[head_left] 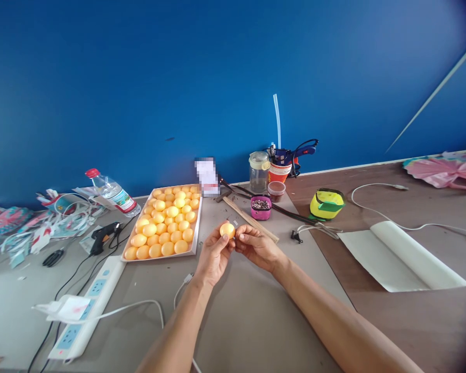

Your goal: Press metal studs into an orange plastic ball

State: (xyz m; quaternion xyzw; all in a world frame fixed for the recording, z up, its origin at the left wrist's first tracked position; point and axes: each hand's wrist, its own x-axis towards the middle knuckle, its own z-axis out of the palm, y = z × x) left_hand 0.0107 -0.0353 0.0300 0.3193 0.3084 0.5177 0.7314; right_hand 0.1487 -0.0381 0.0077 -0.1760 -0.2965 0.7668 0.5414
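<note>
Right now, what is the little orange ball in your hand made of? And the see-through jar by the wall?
The orange ball, held in the left hand, looks like thin plastic: it is smooth and evenly coloured with a soft sheen, like the many in the tray. The jar looks like clear glass or clear plastic, since light passes through it. Which of the two cannot be told from here.

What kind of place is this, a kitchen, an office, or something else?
Most likely a craft or hobby worktable, not a kitchen. A hot glue gun lies beside a power strip, a tray holds rows of orange balls, and the left hand and right hand hold one orange ball.
</note>
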